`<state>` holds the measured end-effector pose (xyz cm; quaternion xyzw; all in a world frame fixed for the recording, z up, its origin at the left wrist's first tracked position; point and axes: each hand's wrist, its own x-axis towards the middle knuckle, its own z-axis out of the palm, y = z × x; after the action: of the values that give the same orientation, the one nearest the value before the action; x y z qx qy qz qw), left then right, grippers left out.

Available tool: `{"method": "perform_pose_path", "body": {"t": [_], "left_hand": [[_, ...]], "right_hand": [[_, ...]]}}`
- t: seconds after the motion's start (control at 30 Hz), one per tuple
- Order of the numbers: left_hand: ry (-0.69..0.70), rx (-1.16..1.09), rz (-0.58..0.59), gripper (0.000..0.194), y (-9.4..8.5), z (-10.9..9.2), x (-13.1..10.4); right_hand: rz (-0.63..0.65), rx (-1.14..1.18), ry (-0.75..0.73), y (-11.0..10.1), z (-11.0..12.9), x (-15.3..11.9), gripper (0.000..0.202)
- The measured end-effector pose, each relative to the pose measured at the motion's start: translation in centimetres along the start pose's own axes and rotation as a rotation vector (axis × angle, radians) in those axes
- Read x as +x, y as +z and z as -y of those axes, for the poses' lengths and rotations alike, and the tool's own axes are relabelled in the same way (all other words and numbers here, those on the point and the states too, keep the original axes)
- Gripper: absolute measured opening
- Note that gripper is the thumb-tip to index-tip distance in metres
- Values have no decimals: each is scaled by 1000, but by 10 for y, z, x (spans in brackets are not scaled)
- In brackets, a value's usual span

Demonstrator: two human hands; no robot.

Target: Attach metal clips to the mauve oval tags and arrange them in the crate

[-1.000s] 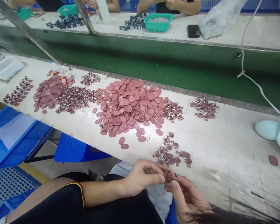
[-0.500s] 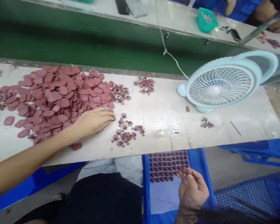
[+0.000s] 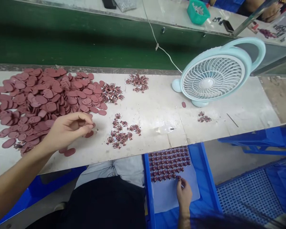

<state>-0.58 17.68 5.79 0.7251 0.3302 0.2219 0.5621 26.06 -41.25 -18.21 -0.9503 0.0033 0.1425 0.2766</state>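
The left hand (image 3: 70, 130) hovers by the big heap of reddish oval discs (image 3: 50, 95), thumb and forefinger pinched together. Over at the blue tray (image 3: 206, 171), the right hand (image 3: 184, 192) has its fingertips on a small brown piece (image 3: 179, 178) at the end of a row, on white sheeting (image 3: 164, 197). Small clusters of dark parts (image 3: 120, 138) dot the table (image 3: 154, 111), and the pale blue fan (image 3: 207, 83) leans beyond the tray.
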Motion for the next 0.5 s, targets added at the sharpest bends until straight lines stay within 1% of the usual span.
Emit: {"method": "perform_pose_path", "body": {"t": [0.13,0.27,0.4,0.5], "left_hand": [[-74,-236,-26,24,5,5,-7],[-158,-448,-39,30,9,10,-14],[-274,-574,-37,36,7,15,-24],[-372,-642,-32,43,1,19,-33]], "right_hand": [[-12,-48,-62,7,-5,7,27],[-12,-68,-87,7,-1,9,27],[-1,-62,-59,7,9,6,24],[-20,-20,-6,1,26,4,20]]}}
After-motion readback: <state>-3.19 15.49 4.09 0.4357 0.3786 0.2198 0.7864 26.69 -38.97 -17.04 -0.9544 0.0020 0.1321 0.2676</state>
